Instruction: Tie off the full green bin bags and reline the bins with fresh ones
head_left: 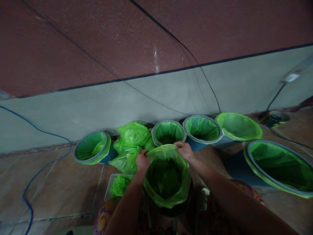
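A translucent green plastic bag [183, 195] lines a dark bin [171, 211] in front of me, its mouth spread wide and its inside in shadow. My left hand [143, 160] is closed on the bag's rim at the far left side. On the far right side of the same rim, my right hand [184, 150] pinches the plastic between thumb and fingers. The far edge of the bag is drawn up between the two hands. Most of the bin's outer wall is hidden by the bag and by shadow.
Lined bins stand along the wall: one at left [111, 156], others behind my hands [168, 121], [202, 117]. A large lined bin [254, 176] is at right. Filled green bags [133, 134] and a white tray [107, 192] sit left. A blue hose [41, 171] crosses the floor.
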`<state>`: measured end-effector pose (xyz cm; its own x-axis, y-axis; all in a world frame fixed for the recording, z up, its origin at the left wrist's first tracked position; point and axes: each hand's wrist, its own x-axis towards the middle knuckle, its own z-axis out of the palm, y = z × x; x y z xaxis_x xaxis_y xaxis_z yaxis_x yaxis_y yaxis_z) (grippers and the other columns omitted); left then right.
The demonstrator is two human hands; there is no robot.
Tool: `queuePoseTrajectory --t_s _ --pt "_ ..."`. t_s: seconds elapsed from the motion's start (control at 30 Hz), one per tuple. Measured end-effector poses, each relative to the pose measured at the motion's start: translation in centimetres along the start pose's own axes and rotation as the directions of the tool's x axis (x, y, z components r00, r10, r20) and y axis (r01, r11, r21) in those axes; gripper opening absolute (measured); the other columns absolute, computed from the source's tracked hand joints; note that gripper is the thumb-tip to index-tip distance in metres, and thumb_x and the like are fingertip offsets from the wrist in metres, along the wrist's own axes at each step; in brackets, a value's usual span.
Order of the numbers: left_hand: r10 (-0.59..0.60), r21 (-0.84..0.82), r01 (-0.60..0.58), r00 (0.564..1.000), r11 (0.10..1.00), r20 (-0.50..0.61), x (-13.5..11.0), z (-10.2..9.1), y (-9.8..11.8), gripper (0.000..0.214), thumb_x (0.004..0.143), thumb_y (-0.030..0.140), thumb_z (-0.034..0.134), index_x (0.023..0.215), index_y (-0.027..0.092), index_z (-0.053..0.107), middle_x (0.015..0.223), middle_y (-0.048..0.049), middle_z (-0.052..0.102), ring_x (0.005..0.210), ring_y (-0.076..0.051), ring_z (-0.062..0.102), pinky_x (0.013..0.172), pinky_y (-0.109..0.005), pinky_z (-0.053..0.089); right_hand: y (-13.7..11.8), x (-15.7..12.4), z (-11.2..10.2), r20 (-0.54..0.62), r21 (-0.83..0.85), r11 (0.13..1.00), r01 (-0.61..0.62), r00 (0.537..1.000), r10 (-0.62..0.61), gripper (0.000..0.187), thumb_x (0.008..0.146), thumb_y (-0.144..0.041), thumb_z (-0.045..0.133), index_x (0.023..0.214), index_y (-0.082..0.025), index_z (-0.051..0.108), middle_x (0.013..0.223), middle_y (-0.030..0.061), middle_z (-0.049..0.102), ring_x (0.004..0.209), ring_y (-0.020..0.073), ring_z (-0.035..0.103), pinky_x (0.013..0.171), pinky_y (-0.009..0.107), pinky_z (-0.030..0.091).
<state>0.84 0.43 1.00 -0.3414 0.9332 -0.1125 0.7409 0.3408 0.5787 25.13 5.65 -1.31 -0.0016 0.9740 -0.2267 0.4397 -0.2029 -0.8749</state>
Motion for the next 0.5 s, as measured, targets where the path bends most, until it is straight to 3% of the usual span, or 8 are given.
queuePoseTrajectory --t_s 0.07,0.13,0.23,0.3,0.4,0.5 --pt "0.02 0.059 -0.016 0.998 0.998 -0.066 -0.9 -0.2 -0.4 0.034 0.081 0.01 0.05 0.11 0.014 0.067 0.11 -0.0104 0.069 0.099 -0.02 0.064 0.09 -0.029 0.047 -0.5 -0.3 -0.9 0.044 0.043 0.999 0.002 0.999 -0.004 0.035 0.063 -0.014 0.056 0.095 -0.016 0.069 0.084 0.0044 0.073 0.074 0.018 0.066 0.067 0.026 0.052" --pt "0.061 0.103 -0.051 0.993 0.993 -0.1 -1.9 -0.4 -0.8 0.034 0.082 0.013 0.049 0.111 0.013 0.066 0.11 -0.0117 0.067 0.102 -0.021 0.063 0.092 -0.032 0.047 -0.6 -0.9 -2.2 0.186 0.056 0.998 -0.006 0.982 -0.005 0.036 0.062 -0.014 0.058 0.096 -0.015 0.068 0.079 0.0035 0.072 0.068 0.017 0.065 0.064 0.026 0.051" --pt "0.062 0.089 -0.055 0.996 0.994 -0.068 -3.6 -0.7 -1.2 0.038 0.083 0.022 0.053 0.119 0.011 0.061 0.118 -0.0143 0.063 0.111 -0.024 0.059 0.098 -0.034 0.044 -0.8 -1.6 -3.8 0.421 0.052 0.998 0.025 0.906 -0.044 0.046 0.06 -0.015 0.067 0.105 -0.015 0.066 0.087 0.0028 0.072 0.075 0.0184 0.066 0.069 0.028 0.052" --pt "0.003 0.059 -0.002 1.0 0.998 -0.022 -4.7 -1.2 -1.4 0.054 0.078 0.028 0.063 0.128 0.008 0.052 0.126 -0.0175 0.059 0.119 -0.026 0.055 0.101 -0.036 0.042 -1.4 -2.0 -4.2 0.497 0.026 0.994 0.102 0.862 -0.102 0.053 0.061 -0.024 0.074 0.113 -0.017 0.064 0.1 0.0039 0.071 0.088 0.0211 0.066 0.078 0.03 0.051" --pt "-0.168 0.033 0.168 0.986 0.985 0.0 -7.3 -2.1 -1.5 0.076 0.073 0.034 0.069 0.136 0.003 0.04 0.127 -0.0238 0.058 0.117 -0.03 0.057 0.096 -0.038 0.046 -3.1 -2.3 -3.4 0.501 -0.122 0.968 0.219 0.855 -0.13 0.055 0.073 -0.047 0.069 0.119 -0.017 0.063 0.114 0.0092 0.068 0.101 0.025 0.063 0.086 0.034 0.049" --pt "-0.396 -0.037 0.396 0.918 0.918 -0.002 -11.9 -2.4 -1.6 0.083 0.076 0.042 0.065 0.14 0.002 0.032 0.122 -0.0253 0.061 0.109 -0.029 0.063 0.087 -0.034 0.05 -5.1 -2.6 -1.6 0.487 -0.335 0.894 0.298 0.867 -0.107 0.057 0.082 -0.058 0.056 0.118 -0.015 0.065 0.115 0.0135 0.068 0.104 0.0269 0.062 0.086 0.033 0.047"
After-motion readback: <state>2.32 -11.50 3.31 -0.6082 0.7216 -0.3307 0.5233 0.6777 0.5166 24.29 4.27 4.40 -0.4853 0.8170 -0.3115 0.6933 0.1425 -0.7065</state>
